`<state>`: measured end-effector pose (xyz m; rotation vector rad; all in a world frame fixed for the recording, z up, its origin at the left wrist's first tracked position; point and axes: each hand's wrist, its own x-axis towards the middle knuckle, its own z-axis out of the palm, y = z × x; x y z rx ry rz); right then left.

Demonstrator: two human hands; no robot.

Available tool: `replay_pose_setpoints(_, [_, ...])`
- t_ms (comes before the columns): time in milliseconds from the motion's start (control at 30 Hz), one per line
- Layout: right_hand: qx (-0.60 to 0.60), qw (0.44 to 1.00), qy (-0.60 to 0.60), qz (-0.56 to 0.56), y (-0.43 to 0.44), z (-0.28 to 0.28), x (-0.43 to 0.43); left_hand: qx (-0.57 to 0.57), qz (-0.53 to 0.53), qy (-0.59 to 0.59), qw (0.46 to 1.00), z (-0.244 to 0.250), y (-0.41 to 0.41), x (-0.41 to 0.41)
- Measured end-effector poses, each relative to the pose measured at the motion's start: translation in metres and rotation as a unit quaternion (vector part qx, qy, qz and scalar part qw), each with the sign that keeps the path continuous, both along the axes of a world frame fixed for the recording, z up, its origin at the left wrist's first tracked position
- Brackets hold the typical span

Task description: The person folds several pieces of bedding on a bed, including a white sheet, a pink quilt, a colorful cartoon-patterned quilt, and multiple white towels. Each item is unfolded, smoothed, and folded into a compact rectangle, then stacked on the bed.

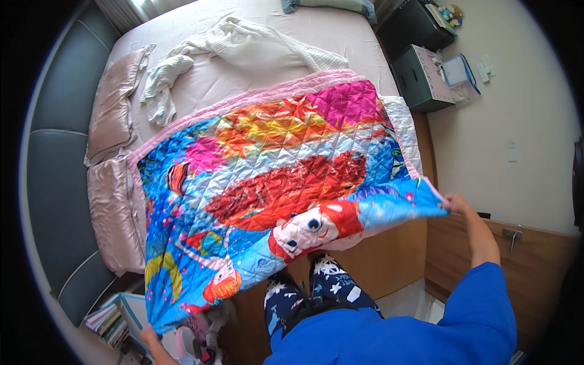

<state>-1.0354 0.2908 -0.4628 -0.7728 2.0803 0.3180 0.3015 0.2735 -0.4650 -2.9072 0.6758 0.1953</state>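
A quilt [273, 150] with a bright undersea print and pink edging lies over the near side of the bed. My right hand [455, 204] grips its near right corner, and my left hand [149, 336] pinches the near left corner. Between the two hands the near edge hangs raised off the bed in front of my legs, sagging in the middle. A printed cartoon face [315, 226] shows on that lifted part. Past the quilt's far edge, a crumpled white blanket [255, 45] rests on the pale pink bed sheet [210, 91].
Two satin pillows, a far one [112, 109] and a near one [114, 214], lie by the grey padded headboard [61, 159]. Books [109, 326] stand at lower left. A grey cabinet [417, 80] is at the right wall, and a wooden panel [483, 242] with a latch stands at right.
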Motion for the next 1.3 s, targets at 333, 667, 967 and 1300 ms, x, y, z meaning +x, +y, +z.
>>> replay_pose_setpoints(333, [-0.049, 0.975, 0.121, 0.177, -0.037, -0.134, -0.046, 0.259, 0.053, -0.012, 0.964, -0.008, 0.008, -0.083])
replay_pose_setpoints(667, [-0.339, 0.858, 0.263, 0.281, -0.498, -0.263, 0.037, 0.609, -0.106, -0.082, 0.782, 0.016, -0.020, -0.097])
replay_pose_setpoints(967, [-0.218, 0.887, 0.262, 0.312, -0.548, -0.324, 0.019, 0.758, -0.170, -0.120, 0.618, 0.021, 0.000, -0.077])
replay_pose_setpoints(1300, [-0.285, 0.825, 0.377, 0.310, -0.618, -0.235, 0.004, 0.773, -0.195, -0.022, 0.604, 0.019, -0.004, -0.104])
